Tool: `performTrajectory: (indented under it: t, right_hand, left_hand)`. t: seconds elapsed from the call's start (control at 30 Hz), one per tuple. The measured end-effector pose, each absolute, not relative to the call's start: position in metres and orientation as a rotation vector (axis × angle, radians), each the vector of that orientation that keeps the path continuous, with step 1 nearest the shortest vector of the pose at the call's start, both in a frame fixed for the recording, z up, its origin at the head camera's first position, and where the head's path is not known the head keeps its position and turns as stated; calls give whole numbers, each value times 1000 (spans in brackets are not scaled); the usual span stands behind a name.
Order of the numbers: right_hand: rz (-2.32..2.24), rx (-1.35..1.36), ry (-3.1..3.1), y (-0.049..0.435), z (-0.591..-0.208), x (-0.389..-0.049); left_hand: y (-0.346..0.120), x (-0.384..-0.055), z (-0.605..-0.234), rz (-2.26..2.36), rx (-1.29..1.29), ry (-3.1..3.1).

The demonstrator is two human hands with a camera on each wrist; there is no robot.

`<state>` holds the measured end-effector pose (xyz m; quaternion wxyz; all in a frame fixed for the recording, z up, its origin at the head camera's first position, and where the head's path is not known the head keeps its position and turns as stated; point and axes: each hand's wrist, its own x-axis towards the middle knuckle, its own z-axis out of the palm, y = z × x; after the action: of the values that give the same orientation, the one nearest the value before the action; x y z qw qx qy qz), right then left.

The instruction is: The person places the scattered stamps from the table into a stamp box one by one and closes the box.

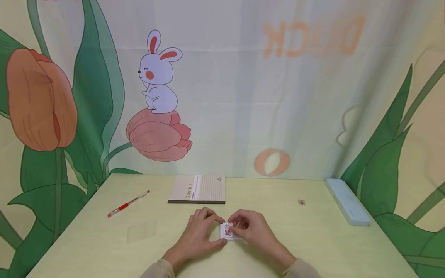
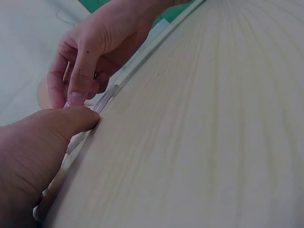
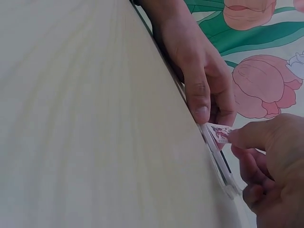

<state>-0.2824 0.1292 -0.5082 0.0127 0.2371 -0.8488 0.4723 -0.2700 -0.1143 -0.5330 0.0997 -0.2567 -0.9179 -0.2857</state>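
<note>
A thin white rectangular case (image 1: 237,238) lies on the table in front of the person, seen edge-on in the right wrist view. At its left end the left hand (image 1: 196,233) steadies it, thumb at the near corner and index fingertip at the far one. Between thumb and fingers the right hand (image 1: 256,230) pinches a small card with a red and pink printed picture (image 1: 227,229). That card is tilted up over the left part of the case, as the right wrist view shows. The right fingers hide the rest of the case in the head view.
A clear plastic cover (image 1: 141,232) lies to the left, with a red pen (image 1: 128,203) beyond it. A beige notebook (image 1: 208,189) is at the back. Farther right are a small brown square (image 1: 301,202) and a light blue oblong box (image 1: 349,202). A printed curtain (image 1: 222,96) hangs behind.
</note>
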Motion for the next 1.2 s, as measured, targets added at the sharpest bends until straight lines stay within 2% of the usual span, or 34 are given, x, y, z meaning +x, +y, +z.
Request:
performTrajectory:
  t: [1.2]
  right_hand:
    - [1147, 778, -2647, 128, -521, -280]
  left_hand:
    - [-115, -271, -533, -858, -767, -2697]
